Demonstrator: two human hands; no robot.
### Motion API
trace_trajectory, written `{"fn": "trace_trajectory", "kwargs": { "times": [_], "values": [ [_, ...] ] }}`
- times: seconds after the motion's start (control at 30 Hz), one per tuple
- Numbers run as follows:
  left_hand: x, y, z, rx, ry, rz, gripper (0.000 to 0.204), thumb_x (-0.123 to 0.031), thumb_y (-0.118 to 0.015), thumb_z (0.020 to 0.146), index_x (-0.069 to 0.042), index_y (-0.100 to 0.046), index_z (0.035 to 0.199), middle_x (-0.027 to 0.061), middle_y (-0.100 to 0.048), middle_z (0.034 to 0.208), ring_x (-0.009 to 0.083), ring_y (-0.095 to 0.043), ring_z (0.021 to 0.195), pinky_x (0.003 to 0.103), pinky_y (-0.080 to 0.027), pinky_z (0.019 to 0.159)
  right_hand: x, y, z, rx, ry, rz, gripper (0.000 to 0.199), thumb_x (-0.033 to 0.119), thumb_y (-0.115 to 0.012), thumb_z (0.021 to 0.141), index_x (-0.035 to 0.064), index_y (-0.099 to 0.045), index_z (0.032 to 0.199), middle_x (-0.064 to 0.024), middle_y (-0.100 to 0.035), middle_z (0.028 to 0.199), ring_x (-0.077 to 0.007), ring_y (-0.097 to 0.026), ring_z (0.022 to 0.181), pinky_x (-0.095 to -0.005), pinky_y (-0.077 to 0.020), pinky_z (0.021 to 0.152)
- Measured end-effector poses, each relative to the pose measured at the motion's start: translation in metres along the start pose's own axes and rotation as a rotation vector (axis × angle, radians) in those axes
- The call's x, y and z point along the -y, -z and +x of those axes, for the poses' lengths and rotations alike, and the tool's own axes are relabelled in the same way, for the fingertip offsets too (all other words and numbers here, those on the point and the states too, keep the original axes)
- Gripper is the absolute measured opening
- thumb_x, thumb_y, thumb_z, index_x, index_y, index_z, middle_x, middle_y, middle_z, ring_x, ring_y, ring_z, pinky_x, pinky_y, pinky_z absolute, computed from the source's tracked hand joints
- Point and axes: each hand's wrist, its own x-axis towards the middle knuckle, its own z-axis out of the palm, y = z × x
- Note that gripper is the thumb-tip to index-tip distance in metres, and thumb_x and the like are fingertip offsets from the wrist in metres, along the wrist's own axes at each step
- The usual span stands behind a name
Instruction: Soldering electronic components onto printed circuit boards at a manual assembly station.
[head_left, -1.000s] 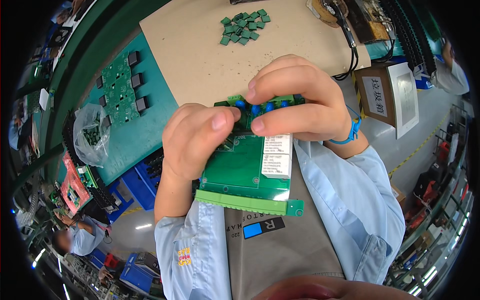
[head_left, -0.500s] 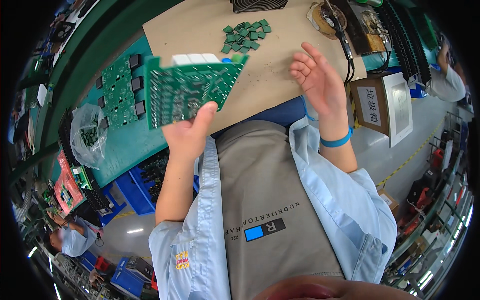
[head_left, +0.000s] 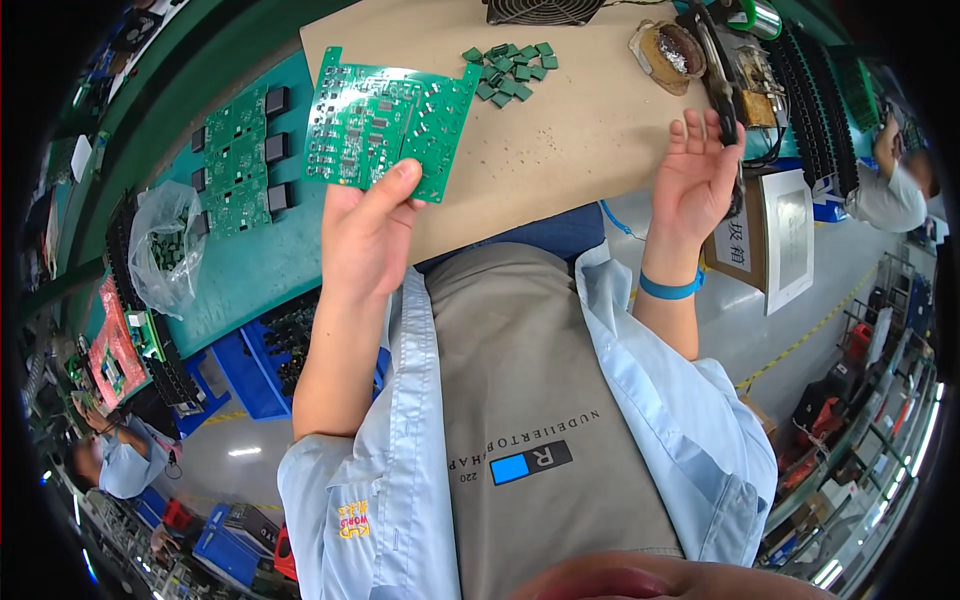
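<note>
My left hand (head_left: 372, 235) is closed on the near edge of a green circuit board (head_left: 385, 125), thumb on top of it. The board is held up over the bench, its face with small chips and solder points toward me. My right hand (head_left: 690, 185) is at the right end of the bench, palm up, with several fingers loosely curled. A black soldering iron (head_left: 724, 85) runs between its thumb and forefinger; the forefinger is mostly hidden behind it. A blue band is round my right wrist.
Small green square pieces (head_left: 510, 72) lie on the tan board (head_left: 580, 140). At left are larger boards with black blocks (head_left: 240, 160) and a clear plastic bag (head_left: 165, 260). A round tip-cleaning dish (head_left: 668, 55), solder spool (head_left: 762, 18) and cardboard box (head_left: 745, 230) are at right.
The circuit board has tilted so its face shows fully to me. My right hand has moved right to the soldering iron, which now appears in its grip.
</note>
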Motion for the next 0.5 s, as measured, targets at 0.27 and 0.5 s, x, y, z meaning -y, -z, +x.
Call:
{"fn": "trace_trajectory", "kwargs": {
  "times": [0.27,0.5],
  "values": [
    [-0.002,-0.014,0.006,-0.024,-0.045,0.051,0.039,0.005,-0.066,0.093,-0.004,-0.059,0.13,0.0083,-0.071,0.107,0.0134,-0.066,0.086,0.025,-0.05,0.072,0.021,-0.011,-0.01,0.211,0.142,-0.287,0.042,0.016,-0.069,0.099,0.0016,-0.053,0.135,-0.018,-0.063,0.114,-0.0322,-0.068,0.104,-0.0431,-0.0556,0.092],
    [0.003,-0.023,0.007,-0.021,-0.161,0.195,0.039,0.003,-0.067,0.093,-0.004,-0.058,0.131,0.0076,-0.071,0.107,0.0133,-0.065,0.087,0.026,-0.051,0.073,0.021,-0.054,-0.051,0.454,0.179,-0.414,0.046,0.003,-0.08,0.086,-0.0054,-0.058,0.126,-0.0188,-0.067,0.108,-0.0314,-0.075,0.083,-0.0373,-0.061,0.077]
  ]
}}
